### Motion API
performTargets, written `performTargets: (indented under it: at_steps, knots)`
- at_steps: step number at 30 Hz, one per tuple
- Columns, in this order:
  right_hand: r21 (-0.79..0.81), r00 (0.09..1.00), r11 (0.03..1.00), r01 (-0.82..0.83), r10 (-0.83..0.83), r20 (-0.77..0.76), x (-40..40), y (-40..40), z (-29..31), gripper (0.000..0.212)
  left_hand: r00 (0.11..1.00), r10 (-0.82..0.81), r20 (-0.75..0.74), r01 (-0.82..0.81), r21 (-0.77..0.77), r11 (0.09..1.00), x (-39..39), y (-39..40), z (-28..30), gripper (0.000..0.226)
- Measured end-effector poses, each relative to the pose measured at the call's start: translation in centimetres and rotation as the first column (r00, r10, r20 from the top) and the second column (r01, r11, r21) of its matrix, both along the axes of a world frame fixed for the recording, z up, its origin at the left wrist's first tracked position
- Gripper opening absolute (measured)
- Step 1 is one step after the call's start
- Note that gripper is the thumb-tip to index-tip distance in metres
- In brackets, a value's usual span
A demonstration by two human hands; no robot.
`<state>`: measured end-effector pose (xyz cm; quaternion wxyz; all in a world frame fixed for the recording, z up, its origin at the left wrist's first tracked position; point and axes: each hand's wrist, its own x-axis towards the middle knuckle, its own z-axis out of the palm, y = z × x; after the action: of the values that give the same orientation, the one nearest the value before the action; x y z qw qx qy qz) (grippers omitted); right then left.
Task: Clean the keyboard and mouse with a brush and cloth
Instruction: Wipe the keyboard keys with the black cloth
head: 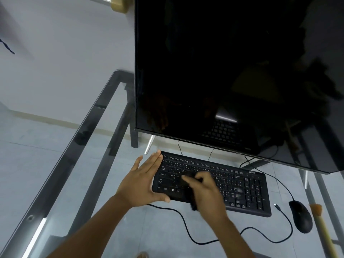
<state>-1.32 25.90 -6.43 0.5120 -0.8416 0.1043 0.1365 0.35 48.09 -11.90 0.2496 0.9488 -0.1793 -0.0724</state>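
Desk: glass top (104,211) on a dark metal frame; floor tiles show through the glass.
Keyboard: black, full-size with number pad (242,190), lies flat on the desk just below the screen's lower edge, angled so its right end sits nearer the camera.
Keyboard writing: "acer" logo at the upper right corner, seen upside down; key legends partly legible, e.g. "Q W E", "A S", "Caps Lock", "Shift", "Ctrl", a Windows key. Other legends too small or blurred to read.
Left hand: (143,181) fingers straight and together, thumb spread; palm edge against the keyboard's left end, thumb at the front edge. Grip state: opened flat, holds nothing.
Right hand: (206,190) over the keyboard's left-centre keys, motion-blurred. Grip state: fingers curled round a dark object (191,198) that touches the keys; blur makes it hard to tell whether this is brush or cloth.
Mouse: black (300,216), on the desk just right of the keyboard, apart from it, untouched by either hand.
Cables: black cable (186,228) loops across the desk in front of the keyboard; a loose plug end (276,205) lies between keyboard and mouse.
Screen: large, black, unlit (223,71); reflects the keyboard faintly.
Stick: pale wooden handle with orange tip (320,222), right of the mouse, near the frame edge.
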Motion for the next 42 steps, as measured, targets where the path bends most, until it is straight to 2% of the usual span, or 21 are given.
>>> performTargets:
  at_steps: [2, 5, 7, 9, 11, 13, 15, 18, 19, 21, 24, 26, 28, 30, 31, 33, 34, 36, 38, 40, 42]
  knots:
    - [-0.025, 0.996, 0.999, 0.048, -0.046, 0.074, -0.3, -1.7, 0.0, 0.013, 1.000, -0.006, -0.003, 0.006, -0.003, 1.000, 0.1, -0.1, 0.0, 0.124]
    - [-0.013, 0.999, 0.999, -0.039, 0.039, 0.025, -1.4, 1.9, -0.3, 0.019, 1.000, 0.000, 0.019, 0.000, 0.014, 1.000, 0.0, 0.0, -0.3, 0.123]
    - [-0.056, 0.985, 0.984, -0.172, 0.172, -0.006, -1.8, 5.0, -0.4, 0.025, 0.999, -0.003, 0.034, 0.003, 0.009, 1.000, -0.2, -0.1, -0.5, 0.120]
    - [-0.052, 0.991, 0.990, -0.134, 0.134, 0.008, -0.8, 5.4, -0.2, 0.029, 1.000, -0.006, 0.027, 0.005, 0.003, 1.000, -0.1, -0.1, -0.4, 0.119]
    - [-0.196, 0.999, 0.981, 0.007, 0.000, 0.036, 0.9, 2.8, -0.5, 0.028, 1.000, -0.002, 0.013, 0.002, 0.000, 1.000, -0.1, -0.1, -0.3, 0.121]
    - [-0.389, 0.993, 0.914, 0.115, -0.092, 0.076, 2.1, 0.1, -0.9, 0.031, 1.000, -0.001, 0.001, 0.001, 0.002, 1.000, -0.1, 0.0, -0.2, 0.120]
    - [-0.492, 0.991, 0.864, 0.109, -0.054, 0.125, 2.1, 0.7, -1.3, 0.033, 1.000, -0.001, 0.003, 0.001, 0.007, 1.000, -0.1, 0.0, -0.2, 0.120]
    - [-0.319, 0.998, 0.947, -0.042, 0.056, 0.037, 1.5, 5.7, -0.8, 0.007, 1.000, 0.003, 0.020, -0.003, -0.008, 1.000, -0.1, -0.1, -0.4, 0.119]
    - [-0.262, 0.991, 0.960, -0.096, 0.116, 0.064, 1.5, 6.5, -0.7, 0.011, 1.000, 0.005, 0.022, -0.005, -0.016, 1.000, -0.2, -0.1, -0.4, 0.118]
    - [-0.328, 0.985, 0.940, -0.097, 0.139, 0.105, 2.4, 5.8, -0.3, 0.003, 1.000, 0.001, 0.009, -0.001, -0.019, 1.000, -0.2, -0.1, -0.3, 0.120]
    - [-0.506, 0.987, 0.854, 0.119, -0.048, 0.150, 4.7, 1.3, -1.1, 0.027, 1.000, 0.002, -0.006, -0.002, -0.021, 1.000, -0.1, 0.1, -0.2, 0.121]
    - [-0.641, 0.988, 0.762, 0.095, 0.007, 0.154, 4.6, 1.3, -1.3, 0.026, 1.000, 0.003, 0.005, -0.002, -0.028, 1.000, -0.1, 0.0, -0.2, 0.121]
    - [-0.582, 0.991, 0.813, 0.023, 0.058, 0.120, 3.7, 4.7, -0.4, 0.016, 1.000, 0.017, 0.006, -0.016, -0.048, 0.999, -0.1, -0.2, -0.2, 0.125]
    - [-0.490, 0.976, 0.868, -0.079, 0.167, 0.139, 3.1, 7.5, -0.1, 0.024, 0.999, 0.046, 0.004, -0.045, -0.080, 0.996, -0.2, -0.3, -0.2, 0.126]
    - [-0.490, 0.960, 0.863, -0.121, 0.228, 0.164, 3.0, 7.9, -0.1, 0.027, 0.998, 0.056, 0.005, -0.055, -0.088, 0.995, -0.3, -0.3, -0.2, 0.126]
    - [-0.563, 0.939, 0.811, -0.158, 0.300, 0.169, 3.7, 6.2, -0.3, 0.013, 0.998, 0.060, -0.021, -0.061, -0.093, 0.994, -0.2, -0.3, 0.0, 0.129]
    - [-0.583, 0.944, 0.792, -0.183, 0.308, 0.123, 4.1, 4.3, -0.8, 0.021, 0.998, 0.056, -0.035, -0.060, -0.096, 0.994, -0.2, -0.3, 0.1, 0.130]
    - [-0.653, 0.965, 0.754, -0.078, 0.220, 0.140, 4.7, 0.7, -1.9, 0.037, 0.998, 0.056, -0.039, -0.060, -0.103, 0.993, -0.2, -0.3, 0.2, 0.130]
    - [-0.634, 0.974, 0.773, 0.011, 0.135, 0.181, 4.8, 0.8, -1.8, 0.035, 0.998, 0.050, -0.028, -0.053, -0.097, 0.994, -0.2, -0.3, 0.4, 0.131]
    - [-0.548, 0.978, 0.833, -0.077, 0.171, 0.122, 4.0, 4.4, -0.8, 0.029, 0.999, 0.047, -0.010, -0.048, -0.101, 0.994, -0.2, -0.4, 0.2, 0.131]
    - [-0.266, 0.994, 0.958, -0.107, 0.112, 0.006, 2.6, 7.8, 0.8, 0.012, 0.998, 0.049, 0.031, -0.045, -0.118, 0.992, -0.3, -0.3, -0.2, 0.127]
